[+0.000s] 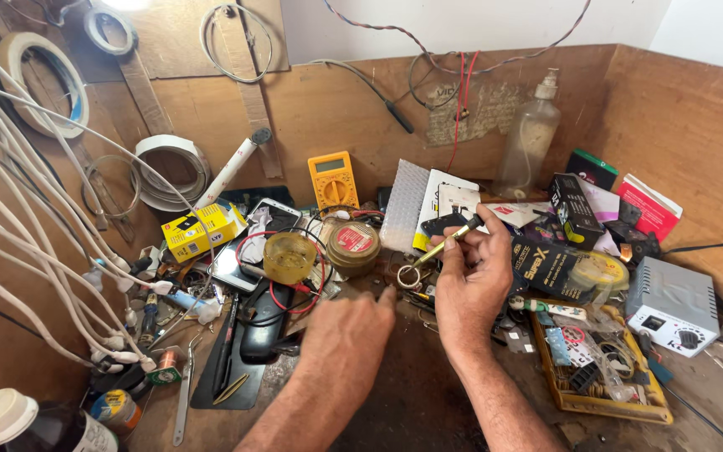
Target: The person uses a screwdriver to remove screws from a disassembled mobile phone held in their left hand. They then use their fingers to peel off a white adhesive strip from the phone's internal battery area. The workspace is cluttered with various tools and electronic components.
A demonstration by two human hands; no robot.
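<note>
My right hand (470,280) grips a thin yellow-green tool with a dark handle (449,240), tip angled down to the left toward a small metal ring (408,276) on the bench. My left hand (349,339) rests palm down beside it, index finger stretched toward the ring, holding nothing that I can see. Just beyond my hands stand a yellowish translucent round tub (289,257) and a round tin with a red label (353,244). Red and black leads (253,243) loop around the tub.
A yellow multimeter (333,180) leans on the back wall near a cloudy plastic bottle (529,138). A grey power unit (673,305) sits at right beside a yellow tray of small parts (596,402). White cables (35,243) hang at left. Tweezers (182,402) lie front left.
</note>
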